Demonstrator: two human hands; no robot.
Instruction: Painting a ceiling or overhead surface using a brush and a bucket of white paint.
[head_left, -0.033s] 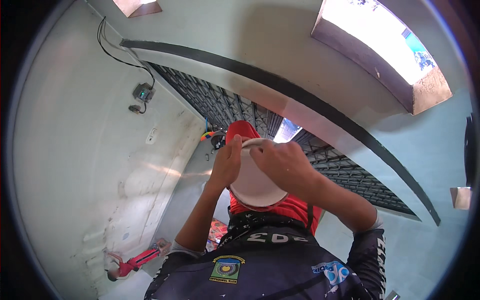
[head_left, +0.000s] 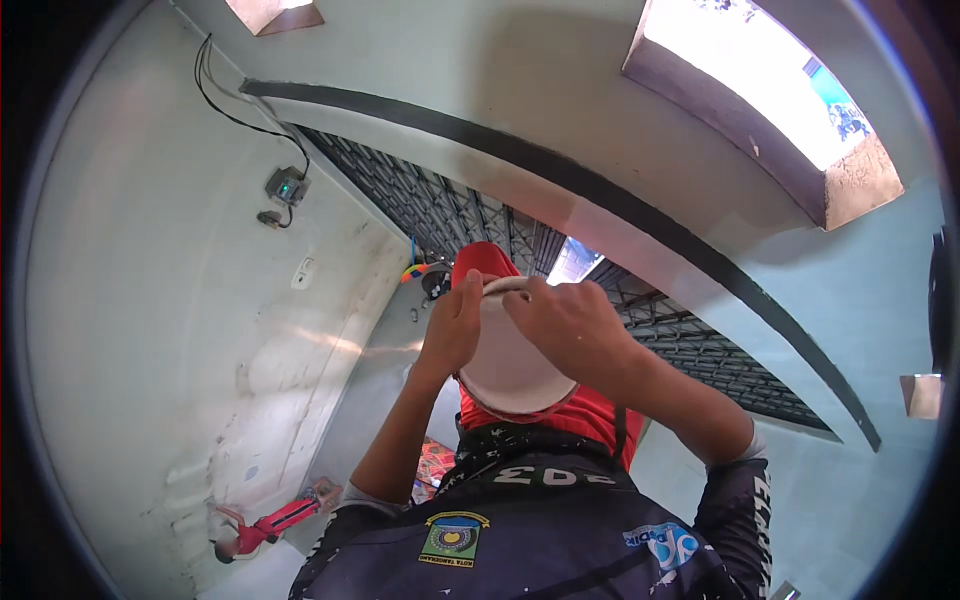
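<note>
A round, pale white thing with a raised rim (head_left: pixel 512 372) is held up in front of my body, above my red trousers. Whether it is a bowl, a lid or a hoop I cannot tell. My left hand (head_left: pixel 455 325) is closed on its left edge, the thumb up by the far rim. Curled over the far right part of the rim is my right hand (head_left: pixel 570 325), its fingers bent inward and pressed together. The tips of those fingers are partly hidden, and any small thing between them does not show.
A dark folding metal gate (head_left: pixel 440 195) stands ahead, under a wall with a bright opening (head_left: pixel 740 80). The left wall carries a small electrical box (head_left: pixel 287 187) with cables and a socket (head_left: pixel 303 272). Another person in red (head_left: pixel 275 520) is at the lower left, near a patterned red cloth (head_left: pixel 433 465).
My right hand has shifted very slightly to the right along the rim. My left hand and the white thing look almost unchanged.
</note>
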